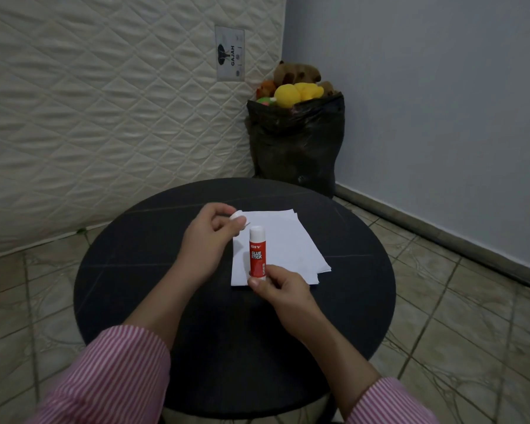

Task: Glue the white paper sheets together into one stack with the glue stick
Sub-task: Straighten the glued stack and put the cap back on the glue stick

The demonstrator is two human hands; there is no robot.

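Striped pink sleeves (110, 374) come in from 6 o'clock, both forearms reaching over the round black bench (129, 286). At the bench's centre the right hand (280, 289) pinches the bottom end of the glue stick (257, 251) between thumb and curled fingers, holding the red-labelled tube upright, its white top pointing toward 12 o'clock. Just to the 10 o'clock side of the tube, the left hand (210, 237) has its fingers curled round a small white cap (237, 215), gripped at the fingertips and lifted clear of the stick. Beneath and behind both hands lie the white paper sheets (285, 240), a loose, slightly fanned stack flat on the bench, spreading from the centre toward 2 o'clock; the glue stick stands in front of its left edge. Beyond the bench, at 12 o'clock, a black bag (297, 142) full of plush toys (297, 91) sits on the tiled floor (459, 316) in the corner, with a quilted mattress (104, 102) propped upright at 10 o'clock and a pale wall (426, 87) at 2 o'clock
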